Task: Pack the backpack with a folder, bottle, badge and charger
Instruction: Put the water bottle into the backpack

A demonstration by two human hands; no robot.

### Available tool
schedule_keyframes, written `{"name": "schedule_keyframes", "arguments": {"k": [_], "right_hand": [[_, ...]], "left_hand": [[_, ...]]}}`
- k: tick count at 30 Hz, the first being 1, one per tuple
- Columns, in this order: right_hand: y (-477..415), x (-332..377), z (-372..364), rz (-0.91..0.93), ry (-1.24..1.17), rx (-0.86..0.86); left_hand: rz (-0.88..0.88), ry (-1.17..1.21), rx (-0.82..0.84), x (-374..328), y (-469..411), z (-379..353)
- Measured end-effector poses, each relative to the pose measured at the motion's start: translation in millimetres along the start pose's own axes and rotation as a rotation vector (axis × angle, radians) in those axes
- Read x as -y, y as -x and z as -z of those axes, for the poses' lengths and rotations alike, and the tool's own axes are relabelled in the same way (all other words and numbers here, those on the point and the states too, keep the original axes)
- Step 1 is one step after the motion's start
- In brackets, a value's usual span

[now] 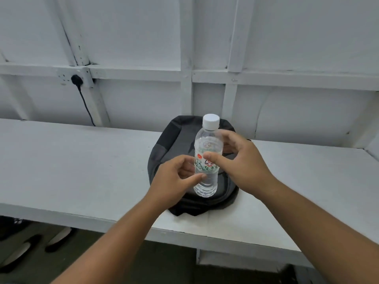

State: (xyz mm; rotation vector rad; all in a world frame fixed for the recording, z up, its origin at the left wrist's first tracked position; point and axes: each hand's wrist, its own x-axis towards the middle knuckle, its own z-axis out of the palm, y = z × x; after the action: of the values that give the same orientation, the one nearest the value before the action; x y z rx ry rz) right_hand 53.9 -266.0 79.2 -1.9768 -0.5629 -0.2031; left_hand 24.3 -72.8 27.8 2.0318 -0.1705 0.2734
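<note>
At the far left a black plug (pixel 76 79) sits in a wall socket, its cable dropping behind the far edge of the surface (pixel 82 160). We cannot tell whether that is the charger. Our left hand (pixel 176 177) grips the lower part of the bottle (pixel 207 144), thumb in front and fingers curled behind. The bottle is held upright in the air, white cap on top and water inside, over the middle of the backpack (pixel 174 140). Our right hand (pixel 244 167) holds it higher up, thumb pressed on the label and fingers wrapped round the upper body. The backpack lies flat, right of the surface's middle, reaching from the far edge almost to the near edge. We see no open zip from here.

We judge the step to be stowing the bottle. To do it well, we keep one hand on the bottle and free the other to open the bag. We check that the cap is tight, then slide the bottle in base first.
</note>
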Motion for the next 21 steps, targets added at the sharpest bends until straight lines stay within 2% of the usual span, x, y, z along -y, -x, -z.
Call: {"name": "schedule_keyframes", "arguments": {"k": [5, 9, 14, 18, 20, 21], "right_hand": [[-0.1, 6.9, -10.7, 0.001, -0.022, 0.007], [-3.6, 5.1, -11.7, 0.032, -0.062, 0.073], [-9.5, -12.8, -9.6, 0.053, -0.115, 0.205], [-9.3, -57.2, -12.7, -0.055, -0.269, 0.243], [-2.1, -86.4, -18.4, -0.091, -0.093, 0.313], [3.0, -98.8, -22.8, -0.05, 0.089, 0.43]], "left_hand": [[0.004, -0.043, 0.008, -0.9, 6.3, 18.0], [-0.056, 0.034, 0.042, -10.4, 4.2, 21.0], [-0.012, 0.082, 0.02, -8.8, 1.8, 19.6], [0.02, 0.16, -0.039, -1.2, 6.2, 21.1], [0.032, 0.228, -0.096, 0.4, 10.0, 27.1], [0.034, 0.255, -0.122, 0.8, 11.7, 31.4]]}}
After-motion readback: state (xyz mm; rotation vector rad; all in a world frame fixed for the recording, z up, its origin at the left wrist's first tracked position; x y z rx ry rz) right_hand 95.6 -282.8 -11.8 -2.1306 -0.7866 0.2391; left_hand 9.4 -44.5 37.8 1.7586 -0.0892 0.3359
